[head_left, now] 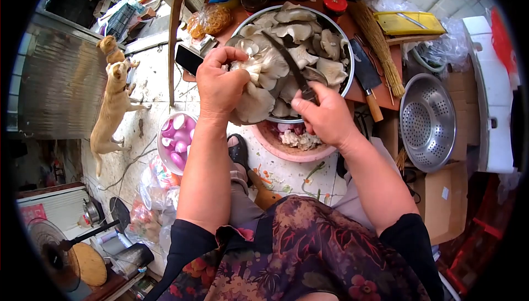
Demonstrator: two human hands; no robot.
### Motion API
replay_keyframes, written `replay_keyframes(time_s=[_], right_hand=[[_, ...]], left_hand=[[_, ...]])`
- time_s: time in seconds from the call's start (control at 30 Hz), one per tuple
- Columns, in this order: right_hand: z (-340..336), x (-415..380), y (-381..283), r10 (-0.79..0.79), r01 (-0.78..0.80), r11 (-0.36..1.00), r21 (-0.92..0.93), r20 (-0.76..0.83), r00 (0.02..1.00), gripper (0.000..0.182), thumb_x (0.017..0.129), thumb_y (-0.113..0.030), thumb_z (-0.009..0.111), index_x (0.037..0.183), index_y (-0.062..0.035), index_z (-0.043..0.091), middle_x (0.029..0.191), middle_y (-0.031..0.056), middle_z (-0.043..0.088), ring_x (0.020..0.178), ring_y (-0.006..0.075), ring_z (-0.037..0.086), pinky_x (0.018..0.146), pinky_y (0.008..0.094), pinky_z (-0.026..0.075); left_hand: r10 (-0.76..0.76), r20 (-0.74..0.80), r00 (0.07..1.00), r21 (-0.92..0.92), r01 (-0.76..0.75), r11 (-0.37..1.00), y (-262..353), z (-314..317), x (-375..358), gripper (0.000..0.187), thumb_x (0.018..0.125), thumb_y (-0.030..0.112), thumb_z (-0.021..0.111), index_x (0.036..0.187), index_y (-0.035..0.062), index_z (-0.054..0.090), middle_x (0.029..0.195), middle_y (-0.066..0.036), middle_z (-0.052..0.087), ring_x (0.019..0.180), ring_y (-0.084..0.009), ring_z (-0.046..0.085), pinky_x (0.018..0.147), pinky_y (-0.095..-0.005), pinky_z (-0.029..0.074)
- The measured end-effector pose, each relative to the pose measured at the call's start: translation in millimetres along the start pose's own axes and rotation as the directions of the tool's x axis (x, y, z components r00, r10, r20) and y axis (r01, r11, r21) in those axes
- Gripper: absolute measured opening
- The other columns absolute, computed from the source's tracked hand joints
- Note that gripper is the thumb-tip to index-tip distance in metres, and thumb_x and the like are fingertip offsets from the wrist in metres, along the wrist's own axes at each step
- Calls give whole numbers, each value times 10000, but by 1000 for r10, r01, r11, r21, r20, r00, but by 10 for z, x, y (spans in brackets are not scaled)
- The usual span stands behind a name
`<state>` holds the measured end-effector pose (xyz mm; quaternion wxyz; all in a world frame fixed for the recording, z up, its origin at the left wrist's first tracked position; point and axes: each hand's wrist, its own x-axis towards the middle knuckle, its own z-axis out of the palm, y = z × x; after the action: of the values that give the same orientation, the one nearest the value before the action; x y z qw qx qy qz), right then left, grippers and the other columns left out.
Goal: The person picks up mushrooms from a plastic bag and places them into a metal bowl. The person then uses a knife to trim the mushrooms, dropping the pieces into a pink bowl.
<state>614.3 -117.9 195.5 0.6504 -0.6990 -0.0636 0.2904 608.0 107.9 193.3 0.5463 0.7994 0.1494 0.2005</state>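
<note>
My left hand (221,83) is closed on a cluster of grey oyster mushrooms (255,102) at the left side of a round metal basin (351,64). More mushrooms (297,30) fill that basin. In my right hand (325,112) is a knife (287,59) with a dark curved blade, which points up and left over the mushrooms. Below the basin, partly hidden by it, stands a pink tub (270,148) with pale trimmed pieces (302,140) and some purple ones inside.
A bowl of peeled purple onions (179,138) stands on the floor at left, near two dogs (113,102). A cleaver (363,69), straw brush (380,53) and phone (188,59) lie around the basin. A metal colander (428,122) and cardboard box (447,202) are at right.
</note>
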Motion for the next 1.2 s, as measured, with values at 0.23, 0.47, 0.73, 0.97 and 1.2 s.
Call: replay_keyframes(time_s=[0.23,0.47,0.73,0.97,1.2], right_hand=[[-38,-44,8,-73,99,973,-207,129,989,275,831,-199,649,994,21,625,832,121,676,770,170,622,735,314,498],[-80,-3,11,69,-66,997,25,-108,992,237,866,-203,644,971,6,603,696,30,596,495,97,530,464,272,443],[40,26,6,-27,72,964,255,-175,984,306,874,-221,665,1067,-6,565,744,22,589,477,82,506,429,230,425],[23,53,7,29,9,862,508,-68,997,341,842,-213,699,1080,-3,573,847,47,618,535,92,527,442,216,432],[-65,58,10,-57,94,938,333,-120,991,317,826,-165,692,1070,6,584,817,38,634,524,72,520,456,205,436]], left_hand=[[124,91,988,66,-130,989,133,-34,-71,202,588,6,594,783,14,645,823,-61,609,776,-177,582,753,-255,461],[180,118,977,49,-187,981,94,-43,-67,247,599,-10,581,832,14,661,834,-57,604,778,-151,574,749,-237,453],[-162,137,977,-565,212,798,167,75,-135,398,658,-103,488,1015,-50,655,989,-75,626,800,-135,588,691,-201,462],[-77,231,970,-685,218,695,129,172,-213,439,674,-100,487,1093,-35,600,1025,-82,619,901,-139,588,748,-223,477],[-56,332,942,-360,181,915,193,140,-271,351,710,-7,649,1046,35,556,993,-27,578,902,-99,560,797,-227,469]])
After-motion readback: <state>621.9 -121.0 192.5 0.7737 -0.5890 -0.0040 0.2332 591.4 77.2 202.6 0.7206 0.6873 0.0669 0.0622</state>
